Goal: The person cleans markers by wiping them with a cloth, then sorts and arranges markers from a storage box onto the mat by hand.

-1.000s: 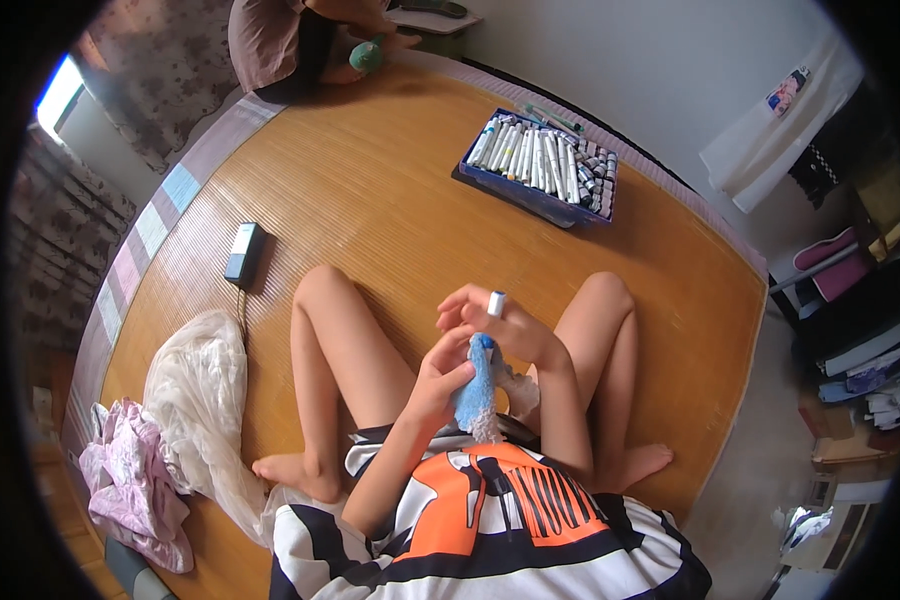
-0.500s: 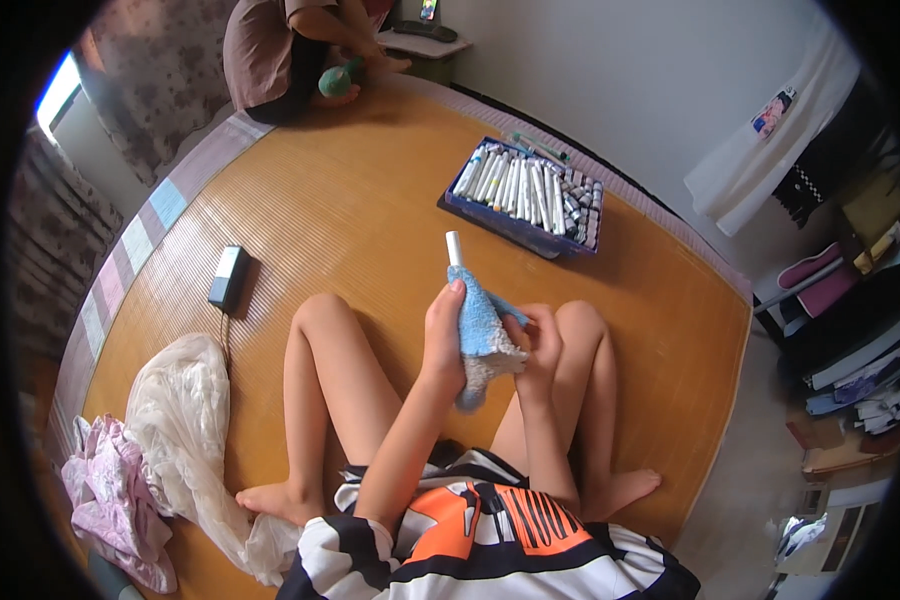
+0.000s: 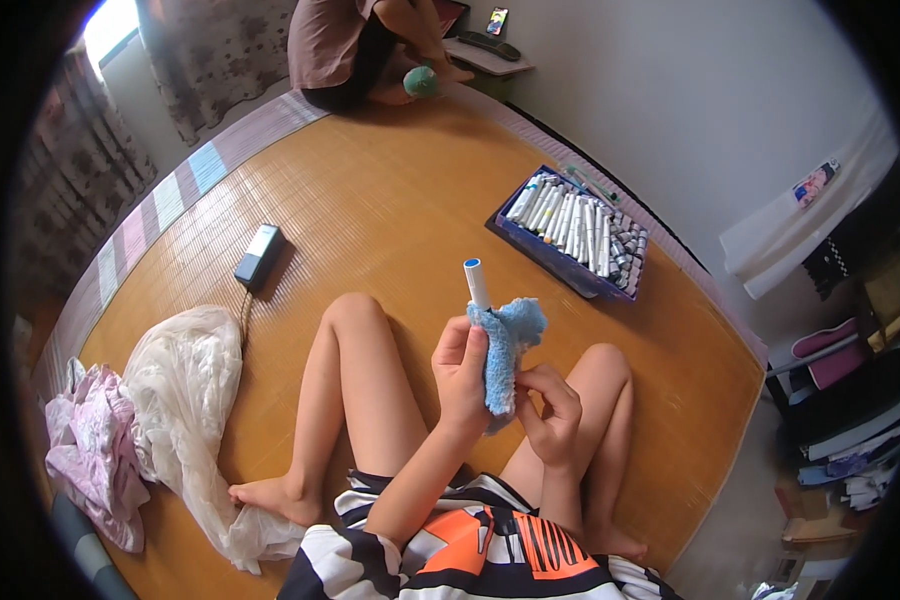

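A white marker [image 3: 478,288] with a blue end stands nearly upright above my left hand [image 3: 462,372]. Around its lower part is wrapped a fluffy light-blue cloth [image 3: 502,370], and my left fingers are closed on the cloth and the marker inside it. One fold of cloth flops over to the right near the top. My right hand [image 3: 550,415] has its fingers pinched at the cloth's lower right edge. The marker's lower end is hidden in the cloth.
On the mat [image 3: 390,220] ahead to the right sits a blue box [image 3: 560,262] packed with markers. A dark box-shaped device [image 3: 259,257] with a cord lies left. Translucent plastic [image 3: 185,390] and pink cloth [image 3: 95,440] lie by my foot. A person [image 3: 340,50] sits at the far edge.
The cloth has been folded closer round the marker, and its pale underside is mostly out of sight. My right hand has shifted to the cloth's lower edge. The whole view has turned slightly left.
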Motion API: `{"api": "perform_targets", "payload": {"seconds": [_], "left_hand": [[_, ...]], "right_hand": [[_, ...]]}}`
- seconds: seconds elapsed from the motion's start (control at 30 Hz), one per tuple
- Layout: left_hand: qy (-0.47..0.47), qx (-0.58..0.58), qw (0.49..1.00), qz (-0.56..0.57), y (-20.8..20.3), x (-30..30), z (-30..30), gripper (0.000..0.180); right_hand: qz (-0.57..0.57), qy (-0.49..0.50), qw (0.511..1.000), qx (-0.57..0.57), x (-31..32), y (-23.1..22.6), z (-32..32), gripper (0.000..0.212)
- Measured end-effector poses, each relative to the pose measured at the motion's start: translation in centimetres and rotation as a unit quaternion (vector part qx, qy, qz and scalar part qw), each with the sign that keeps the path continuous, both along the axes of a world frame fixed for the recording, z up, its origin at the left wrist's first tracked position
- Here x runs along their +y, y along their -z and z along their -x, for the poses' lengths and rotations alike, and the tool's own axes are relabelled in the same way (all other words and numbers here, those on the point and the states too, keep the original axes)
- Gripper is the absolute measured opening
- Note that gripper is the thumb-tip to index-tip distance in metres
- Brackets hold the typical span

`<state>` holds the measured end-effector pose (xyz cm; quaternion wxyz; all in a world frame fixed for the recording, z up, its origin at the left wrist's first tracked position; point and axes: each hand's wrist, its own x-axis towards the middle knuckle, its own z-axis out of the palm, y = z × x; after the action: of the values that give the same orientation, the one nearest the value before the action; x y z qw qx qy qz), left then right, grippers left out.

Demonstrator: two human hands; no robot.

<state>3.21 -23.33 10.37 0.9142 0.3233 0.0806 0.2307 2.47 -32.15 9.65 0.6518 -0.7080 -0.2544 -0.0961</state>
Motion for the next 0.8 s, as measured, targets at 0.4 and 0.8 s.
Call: {"api": "perform_targets", "payload": {"seconds": [0.4,0.8], "left_hand": [[-0.001,0.019,1.0,0.003,0.5,0.3,0.3,0.015],[0.049,0.014,0.998,0.029,0.5,0.9,0.4,0.013]], "right_hand": [[-0.004,-0.018,0.98,0.2,0.5,-0.5,0.2,0.012],[0.092,-0.016,0.989,0.117,0.3,0.2,-0.1,0.009]]}}
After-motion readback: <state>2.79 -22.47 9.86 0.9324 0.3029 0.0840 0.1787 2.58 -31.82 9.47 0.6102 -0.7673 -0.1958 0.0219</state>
